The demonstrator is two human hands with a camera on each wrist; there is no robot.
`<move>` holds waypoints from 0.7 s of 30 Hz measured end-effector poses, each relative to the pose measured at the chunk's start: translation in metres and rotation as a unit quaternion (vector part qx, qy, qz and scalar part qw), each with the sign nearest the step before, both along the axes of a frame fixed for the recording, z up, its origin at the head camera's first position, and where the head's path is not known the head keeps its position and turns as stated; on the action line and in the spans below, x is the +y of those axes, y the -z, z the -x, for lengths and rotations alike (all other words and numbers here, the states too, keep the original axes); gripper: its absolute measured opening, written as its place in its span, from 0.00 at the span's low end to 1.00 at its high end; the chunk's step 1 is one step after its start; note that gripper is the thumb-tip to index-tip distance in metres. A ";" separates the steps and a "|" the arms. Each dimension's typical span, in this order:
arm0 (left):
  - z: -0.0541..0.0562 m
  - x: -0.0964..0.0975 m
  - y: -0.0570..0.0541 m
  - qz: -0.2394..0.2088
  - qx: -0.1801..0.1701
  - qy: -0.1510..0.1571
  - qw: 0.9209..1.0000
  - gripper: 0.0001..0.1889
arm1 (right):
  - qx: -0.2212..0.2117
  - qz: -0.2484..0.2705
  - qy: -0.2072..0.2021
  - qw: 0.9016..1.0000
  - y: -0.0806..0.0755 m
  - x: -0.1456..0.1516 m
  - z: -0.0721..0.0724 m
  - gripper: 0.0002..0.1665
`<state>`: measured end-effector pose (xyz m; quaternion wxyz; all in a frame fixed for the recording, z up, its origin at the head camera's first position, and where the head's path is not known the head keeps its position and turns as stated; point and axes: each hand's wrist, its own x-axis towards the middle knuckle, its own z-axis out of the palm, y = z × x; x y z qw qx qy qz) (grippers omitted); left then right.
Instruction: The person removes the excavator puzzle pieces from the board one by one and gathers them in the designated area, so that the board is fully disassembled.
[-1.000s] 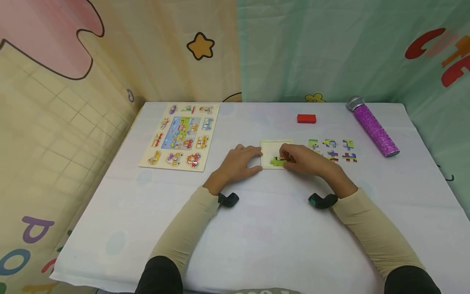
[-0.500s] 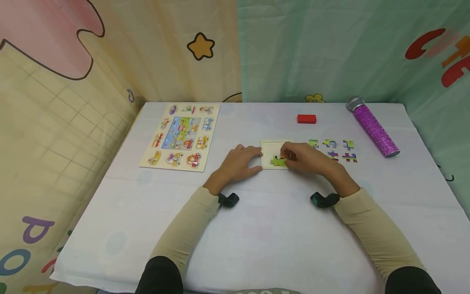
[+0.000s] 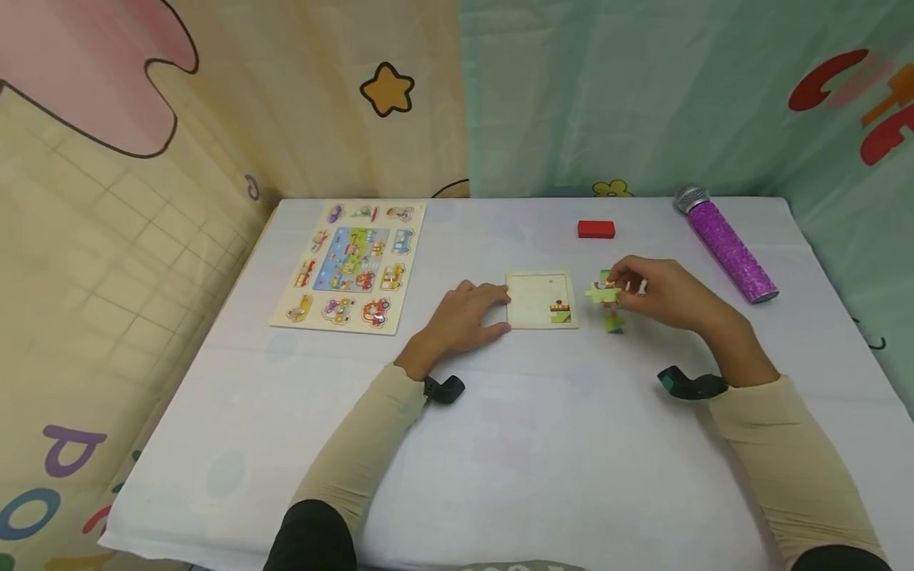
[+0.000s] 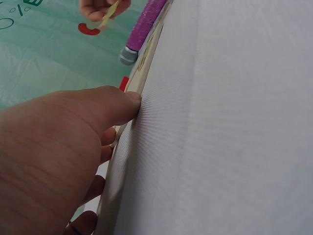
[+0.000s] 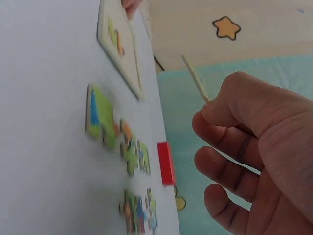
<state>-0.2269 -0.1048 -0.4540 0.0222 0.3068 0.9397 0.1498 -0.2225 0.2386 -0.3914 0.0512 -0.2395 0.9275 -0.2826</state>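
Note:
A shallow puzzle tray (image 3: 528, 305) lies mid-table. A coloured puzzle piece (image 3: 560, 312) sits in its lower right corner. My left hand (image 3: 467, 317) rests at the tray's left edge; its thumb and fingers are spread and touch the rim. In the left wrist view that thumb lies along the rim. My right hand (image 3: 660, 293) pinches a green-yellow jigsaw piece (image 3: 603, 293), raised above the table right of the tray. In the right wrist view this piece (image 5: 194, 78) shows edge-on between thumb and forefinger. Loose puzzle pieces (image 5: 100, 115) lie under the hand, partly hidden in the head view.
A larger picture board (image 3: 350, 262) lies at the left. Near the back is a red block (image 3: 596, 229). The purple glittery microphone (image 3: 731, 250) lies at the right. Printed curtains stand behind the table and along its sides.
My right hand has lifted the green piece out of the tray and moved right with it, over the loose pieces. My left hand stays at the tray's edge.

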 end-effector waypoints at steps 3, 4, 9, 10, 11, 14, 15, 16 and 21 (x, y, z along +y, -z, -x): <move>0.000 0.000 -0.002 -0.003 0.002 -0.001 1.000 0.27 | -0.019 -0.035 0.019 0.999 0.003 0.028 -0.009 0.13; 0.001 0.001 -0.002 -0.005 0.003 0.000 1.000 0.27 | -0.023 -0.045 0.021 0.999 0.005 0.037 -0.012 0.13; 0.001 0.002 -0.001 -0.003 0.005 0.000 1.000 0.27 | -0.037 -0.062 0.026 0.997 0.020 0.065 -0.024 0.12; 0.001 0.002 -0.001 -0.002 0.004 0.000 1.000 0.27 | -0.035 -0.059 0.022 0.997 0.023 0.068 -0.025 0.12; 0.001 0.002 -0.001 -0.001 0.003 -0.001 1.000 0.27 | -0.036 -0.057 0.021 0.998 0.025 0.070 -0.027 0.12; 0.000 0.001 -0.001 0.000 0.002 -0.002 1.000 0.27 | -0.028 -0.050 0.018 0.998 0.030 0.071 -0.031 0.12; 0.000 0.001 -0.001 0.000 0.002 -0.002 1.000 0.27 | -0.027 -0.050 0.017 0.998 0.031 0.070 -0.031 0.12; 0.000 0.001 -0.001 0.000 0.001 -0.002 1.000 0.27 | -0.028 -0.052 0.018 0.998 0.031 0.069 -0.032 0.12; -0.001 0.000 -0.001 -0.001 -0.003 -0.005 1.000 0.27 | -0.029 -0.072 0.014 0.997 0.031 0.061 -0.033 0.12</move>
